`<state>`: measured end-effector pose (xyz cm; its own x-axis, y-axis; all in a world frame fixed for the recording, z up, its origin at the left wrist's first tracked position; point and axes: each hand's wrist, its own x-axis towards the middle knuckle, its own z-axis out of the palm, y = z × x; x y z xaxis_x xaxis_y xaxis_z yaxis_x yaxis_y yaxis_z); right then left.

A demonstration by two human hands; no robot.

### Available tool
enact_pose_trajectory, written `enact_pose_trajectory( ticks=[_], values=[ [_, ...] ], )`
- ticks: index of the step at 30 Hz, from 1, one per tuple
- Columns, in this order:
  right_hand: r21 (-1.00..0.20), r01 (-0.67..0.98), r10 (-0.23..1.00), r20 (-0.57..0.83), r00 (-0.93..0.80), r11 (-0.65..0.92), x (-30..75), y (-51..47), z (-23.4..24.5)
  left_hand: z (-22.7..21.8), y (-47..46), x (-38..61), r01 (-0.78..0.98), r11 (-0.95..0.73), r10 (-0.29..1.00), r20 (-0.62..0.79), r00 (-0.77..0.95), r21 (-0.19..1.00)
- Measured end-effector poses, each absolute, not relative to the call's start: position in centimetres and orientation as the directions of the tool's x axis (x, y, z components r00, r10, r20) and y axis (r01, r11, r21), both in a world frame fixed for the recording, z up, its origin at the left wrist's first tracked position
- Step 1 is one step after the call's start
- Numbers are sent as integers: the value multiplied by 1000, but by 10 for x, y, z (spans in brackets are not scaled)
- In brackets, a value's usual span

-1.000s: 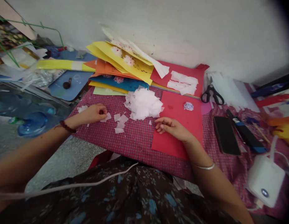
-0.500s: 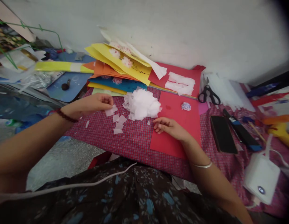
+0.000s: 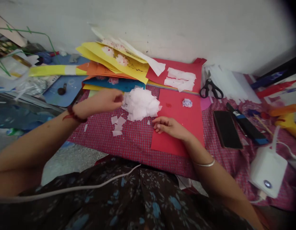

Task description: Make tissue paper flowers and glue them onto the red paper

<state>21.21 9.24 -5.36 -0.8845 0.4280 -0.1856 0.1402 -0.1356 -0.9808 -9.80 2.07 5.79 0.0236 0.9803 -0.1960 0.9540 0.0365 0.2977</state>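
A heap of small white paper squares point(image 3: 141, 103) lies on the checked cloth point(image 3: 136, 143). At its left edge is my left hand point(image 3: 103, 101), palm down with the fingers curled in; whatever the fingertips pinch is hidden. Several loose paper squares point(image 3: 118, 127) lie on the cloth in front of the heap. My right hand point(image 3: 169, 127) rests over the left part of a red sheet point(image 3: 179, 145), its fingers loosely bent and apart, with nothing in them. A small bluish-white crumpled ball point(image 3: 187, 102) sits on that sheet, beyond my right hand.
Behind the heap, yellow sheets point(image 3: 92, 52) and other coloured papers are stacked against the wall. White strips point(image 3: 181, 79) lie on red paper. To the right are scissors point(image 3: 210, 89), a phone point(image 3: 226, 129), a black-and-blue tool point(image 3: 247, 124) and a white cabled device point(image 3: 269, 171).
My left hand has moved right, from the loose squares to the heap's left edge. The square at its fingertips no longer shows on the cloth. My right hand has stayed in place.
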Motion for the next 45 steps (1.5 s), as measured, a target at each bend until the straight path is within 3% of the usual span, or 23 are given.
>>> enact_pose_trajectory(
  ticks=[2,9,16,22,27,30,34,39,45],
  values=[
    [-980,143,427,-191,-884,-142,212,93,-55,44,-8,-108,959,85,947,-321,7,270],
    [-980,146,446,-192,-874,-135,211,92,-58,-9,-46,-120,875,291,936,-304,-177,387],
    [-983,142,444,-180,-878,-119,211,90,-53,37,-11,-113,744,208,972,-218,-85,635],
    [-984,143,446,-177,-877,-109,211,89,-53,60,68,-80,778,119,991,-122,-55,617],
    [-984,136,460,-174,-871,-113,210,89,-54,53,73,-91,870,99,985,78,-155,484],
    [-983,146,451,-181,-874,-112,210,89,-54,46,36,-108,929,120,990,-111,-86,350],
    [-980,159,447,-196,-873,-119,211,90,-53,21,-14,-117,919,110,943,-331,24,379],
    [-978,175,461,-209,-863,-117,211,90,-54,-6,-33,-109,908,90,958,-286,34,409],
    [-973,192,470,-230,-852,-127,211,89,-53,-6,-26,-107,894,12,946,-296,135,448]
  ],
)
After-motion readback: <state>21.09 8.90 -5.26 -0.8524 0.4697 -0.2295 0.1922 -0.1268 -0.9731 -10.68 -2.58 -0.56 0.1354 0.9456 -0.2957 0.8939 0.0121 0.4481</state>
